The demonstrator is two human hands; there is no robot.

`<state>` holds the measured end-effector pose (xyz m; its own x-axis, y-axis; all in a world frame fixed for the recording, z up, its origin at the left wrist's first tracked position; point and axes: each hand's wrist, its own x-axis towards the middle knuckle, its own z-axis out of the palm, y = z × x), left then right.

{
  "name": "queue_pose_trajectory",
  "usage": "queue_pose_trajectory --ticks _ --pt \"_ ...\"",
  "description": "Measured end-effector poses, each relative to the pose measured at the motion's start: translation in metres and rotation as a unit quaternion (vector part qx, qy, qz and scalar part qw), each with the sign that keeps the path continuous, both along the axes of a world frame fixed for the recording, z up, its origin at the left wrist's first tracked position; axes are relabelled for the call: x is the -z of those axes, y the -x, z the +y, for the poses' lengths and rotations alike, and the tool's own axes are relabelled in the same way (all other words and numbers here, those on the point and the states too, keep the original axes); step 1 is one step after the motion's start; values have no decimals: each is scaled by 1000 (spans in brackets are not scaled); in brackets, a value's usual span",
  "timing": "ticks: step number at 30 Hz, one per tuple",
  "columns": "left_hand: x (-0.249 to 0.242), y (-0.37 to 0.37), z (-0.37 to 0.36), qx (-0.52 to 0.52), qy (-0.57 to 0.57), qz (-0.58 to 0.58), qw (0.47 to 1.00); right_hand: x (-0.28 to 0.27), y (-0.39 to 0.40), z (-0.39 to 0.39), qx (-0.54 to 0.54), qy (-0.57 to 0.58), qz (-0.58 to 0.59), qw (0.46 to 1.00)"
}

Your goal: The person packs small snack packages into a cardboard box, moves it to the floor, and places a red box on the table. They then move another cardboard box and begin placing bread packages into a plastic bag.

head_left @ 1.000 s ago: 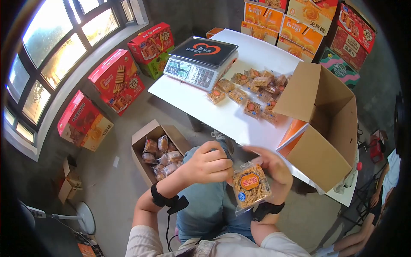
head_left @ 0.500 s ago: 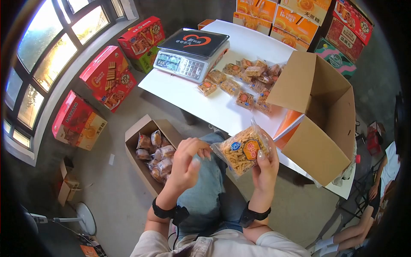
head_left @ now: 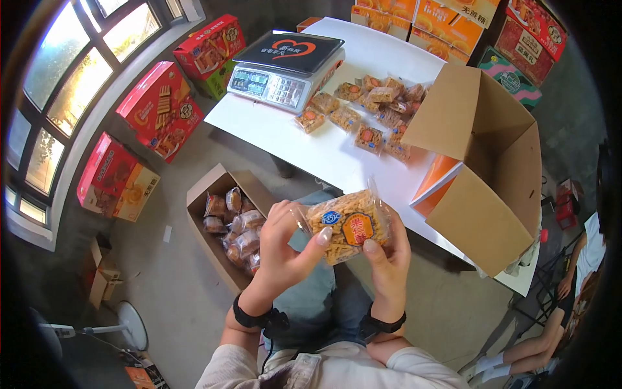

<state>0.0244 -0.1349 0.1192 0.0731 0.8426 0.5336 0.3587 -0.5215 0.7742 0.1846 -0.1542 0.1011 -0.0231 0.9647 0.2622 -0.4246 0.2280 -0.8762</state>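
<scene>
Both hands, left hand [head_left: 285,249] and right hand [head_left: 387,259], clamp snack packet [head_left: 346,225]; table edge [head_left: 363,202] at 12 o'clock, just clear.

left hand [head_left: 285,249] + right hand [head_left: 387,259]: clasp snack packet [head_left: 346,225] | above floor carton [head_left: 223,227] | beside table [head_left: 324,155]

A snack packing storeroom: stacked red and orange printed cartons [head_left: 453,19], a grey digital weighing scale [head_left: 278,71] on the white bench [head_left: 324,155].
</scene>
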Motion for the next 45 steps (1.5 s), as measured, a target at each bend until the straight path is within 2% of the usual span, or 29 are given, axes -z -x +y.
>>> queue_pose_trajectory --ticks 4,6,28,32,34,35,36,37,38,40,41,43,44,45 --pt "5 4 1 -15 15 -33 999 -1 -4 3 -14 24 11 1000" --pt "6 4 2 -21 14 -71 997 5 -12 5 -33 21 -37 999" --pt "11 -3 6 0 31 -36 999 3 -14 4 -63 66 29 995" --pt "10 -2 2 14 120 -107 987 8 -17 6 -62 69 19 996" --pt "7 -2 -1 26 153 -140 978 17 -17 9 25 32 -28 999" --pt "1 -3 -3 67 264 -319 908 15 -18 9 24 32 -28 999" --pt "-6 -4 -6 104 361 -482 791 7 -19 10 11 50 -16 999" --pt "-14 -16 -4 12 409 -586 699 3 -19 10 -4 67 -3 998" --pt "27 -3 8 419 336 -626 566 2 -18 11 -7 67 -1 998" --pt "21 -6 8 396 366 -712 450 2 -17 12 32 63 -3 997" --pt "24 -8 9 395 365 -712 452 2 -22 11 -4 66 9 998" --pt "33 -11 12 439 318 -687 484 1 -22 11 -3 74 -9 997" --pt "33 -10 10 441 318 -687 483 0 -23 12 -1 82 -28 996" --pt "33 -8 6 343 332 -655 586 -1 -24 11 0 81 -30 996"
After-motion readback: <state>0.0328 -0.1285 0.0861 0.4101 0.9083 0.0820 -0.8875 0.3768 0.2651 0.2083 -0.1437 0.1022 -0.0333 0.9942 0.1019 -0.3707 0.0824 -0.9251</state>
